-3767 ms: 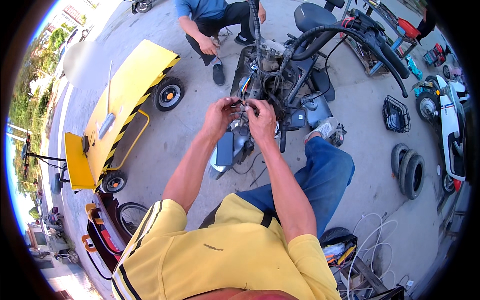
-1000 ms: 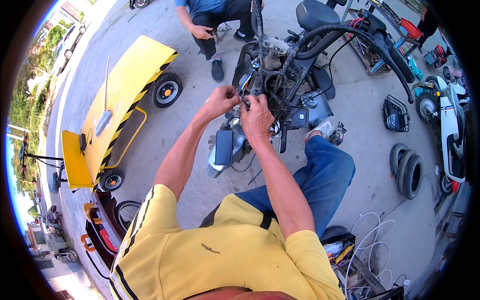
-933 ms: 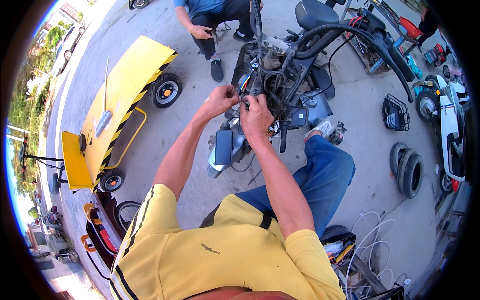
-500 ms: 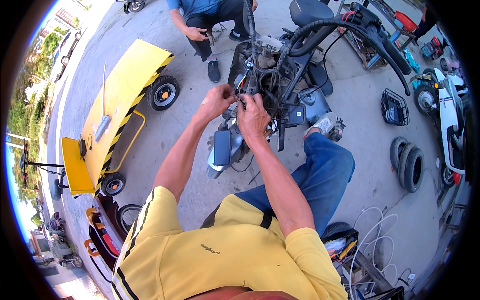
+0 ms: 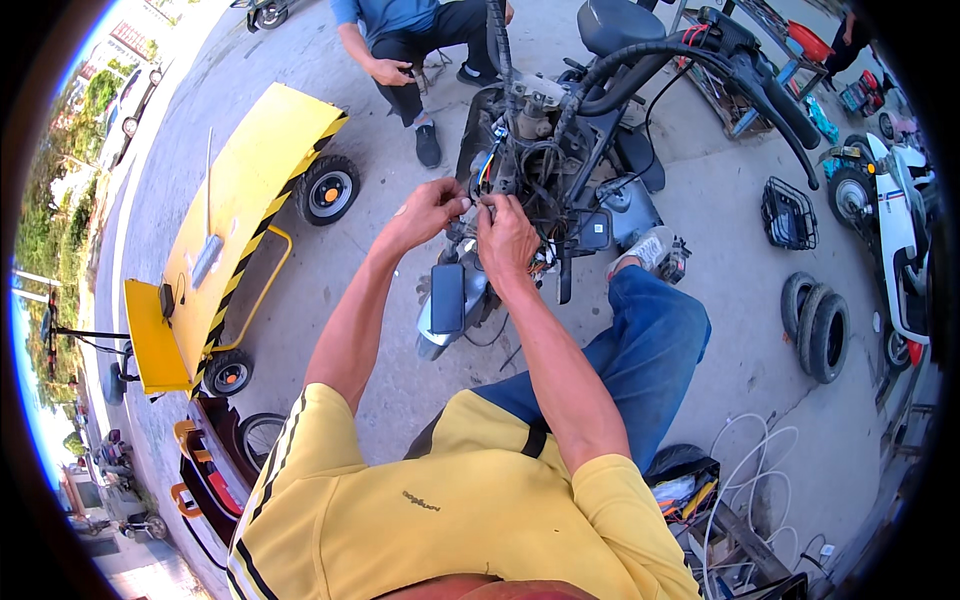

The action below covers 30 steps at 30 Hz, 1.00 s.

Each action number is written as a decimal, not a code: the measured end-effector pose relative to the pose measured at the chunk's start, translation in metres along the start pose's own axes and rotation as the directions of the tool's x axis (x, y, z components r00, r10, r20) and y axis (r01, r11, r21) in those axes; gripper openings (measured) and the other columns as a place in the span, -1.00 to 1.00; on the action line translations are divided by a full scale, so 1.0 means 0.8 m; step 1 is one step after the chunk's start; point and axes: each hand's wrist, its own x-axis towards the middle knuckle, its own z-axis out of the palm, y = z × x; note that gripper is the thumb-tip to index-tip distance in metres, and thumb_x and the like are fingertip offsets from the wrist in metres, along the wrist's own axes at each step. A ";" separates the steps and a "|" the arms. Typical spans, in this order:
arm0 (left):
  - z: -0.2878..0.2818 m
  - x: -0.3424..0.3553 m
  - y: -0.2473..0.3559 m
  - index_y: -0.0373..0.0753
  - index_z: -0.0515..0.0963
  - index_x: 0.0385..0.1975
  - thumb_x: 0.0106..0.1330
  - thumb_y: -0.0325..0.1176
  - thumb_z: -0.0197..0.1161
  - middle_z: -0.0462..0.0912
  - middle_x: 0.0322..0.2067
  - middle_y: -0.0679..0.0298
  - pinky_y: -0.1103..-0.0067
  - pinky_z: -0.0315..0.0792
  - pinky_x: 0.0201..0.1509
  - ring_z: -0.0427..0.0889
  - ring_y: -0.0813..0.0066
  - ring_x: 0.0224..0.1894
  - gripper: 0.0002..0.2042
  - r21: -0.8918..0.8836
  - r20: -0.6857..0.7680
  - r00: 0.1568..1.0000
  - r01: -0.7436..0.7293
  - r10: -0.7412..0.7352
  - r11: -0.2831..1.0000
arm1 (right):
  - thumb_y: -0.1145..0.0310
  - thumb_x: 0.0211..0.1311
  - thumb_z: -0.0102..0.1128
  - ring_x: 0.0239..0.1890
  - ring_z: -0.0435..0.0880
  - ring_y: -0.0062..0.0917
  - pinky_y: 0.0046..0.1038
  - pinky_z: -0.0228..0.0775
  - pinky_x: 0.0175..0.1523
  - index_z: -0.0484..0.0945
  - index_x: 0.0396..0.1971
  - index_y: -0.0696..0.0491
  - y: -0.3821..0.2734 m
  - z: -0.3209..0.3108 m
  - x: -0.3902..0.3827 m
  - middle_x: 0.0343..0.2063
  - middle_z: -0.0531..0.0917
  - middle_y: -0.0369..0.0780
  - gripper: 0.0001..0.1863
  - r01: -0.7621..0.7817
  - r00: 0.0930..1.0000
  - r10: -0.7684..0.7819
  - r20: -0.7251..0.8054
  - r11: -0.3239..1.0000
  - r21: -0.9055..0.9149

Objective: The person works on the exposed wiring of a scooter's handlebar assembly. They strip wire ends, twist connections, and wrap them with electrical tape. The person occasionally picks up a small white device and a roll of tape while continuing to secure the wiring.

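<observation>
In front of me stands a partly stripped scooter (image 5: 535, 125) with its wiring laid bare below the handlebar (image 5: 640, 50). My left hand (image 5: 432, 210) pinches at the near side of this wiring, thumb against fingertips. Close beside it, my right hand (image 5: 505, 235) is closed too, its fingers curled over the wires. What either pinch holds is too small to make out. Coloured wires (image 5: 488, 165) run just beyond my fingertips. Below my hands a dark phone (image 5: 447, 298) lies on the scooter's grey front fender (image 5: 435, 338).
A seated person (image 5: 400, 45) is just beyond the scooter. To the left stands a yellow flatbed cart (image 5: 235, 190). On the right are a black wire basket (image 5: 790, 214), several tyres (image 5: 828, 338) and a white scooter (image 5: 900, 240). White tubing (image 5: 735, 490) lies at lower right.
My left hand has drawn slightly down and back, leaving a little more space between its fingertips and my right hand. The right hand has barely moved.
</observation>
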 end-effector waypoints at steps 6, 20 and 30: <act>0.004 0.005 0.006 -0.32 0.56 -0.25 0.47 -0.33 0.27 0.55 -0.46 0.38 0.57 0.46 -0.30 0.51 0.62 -0.41 -0.84 -0.005 0.079 0.997 -0.012 0.012 1.000 | 0.30 0.40 0.19 -0.21 0.69 -0.05 -0.03 0.49 -0.17 0.57 -0.11 0.02 0.005 0.001 -0.008 -0.20 0.63 -0.13 -0.83 0.050 0.998 -0.048 -0.042 0.997 0.066; -0.007 0.019 0.012 -0.33 0.56 -0.22 0.47 -0.34 0.25 0.60 -0.40 0.34 0.57 0.51 -0.24 0.55 0.60 -0.35 -0.84 -0.126 0.247 0.968 -0.012 0.043 0.992 | 0.39 0.35 0.20 -0.17 0.68 -0.07 -0.10 0.48 -0.10 0.59 -0.16 0.08 0.014 -0.003 -0.008 -0.23 0.62 -0.09 -0.86 -0.005 1.000 0.007 -0.006 0.975 0.223; -0.006 0.024 0.009 -0.31 0.57 -0.21 0.48 -0.30 0.30 0.58 -0.43 0.39 0.56 0.49 -0.23 0.54 0.60 -0.36 -0.82 0.016 0.297 0.955 -0.020 0.014 1.000 | 0.40 0.31 0.24 -0.19 0.68 -0.09 -0.11 0.48 -0.12 0.61 -0.20 0.08 0.017 -0.004 -0.007 -0.25 0.64 -0.11 -0.87 -0.002 1.000 0.008 -0.023 0.965 0.262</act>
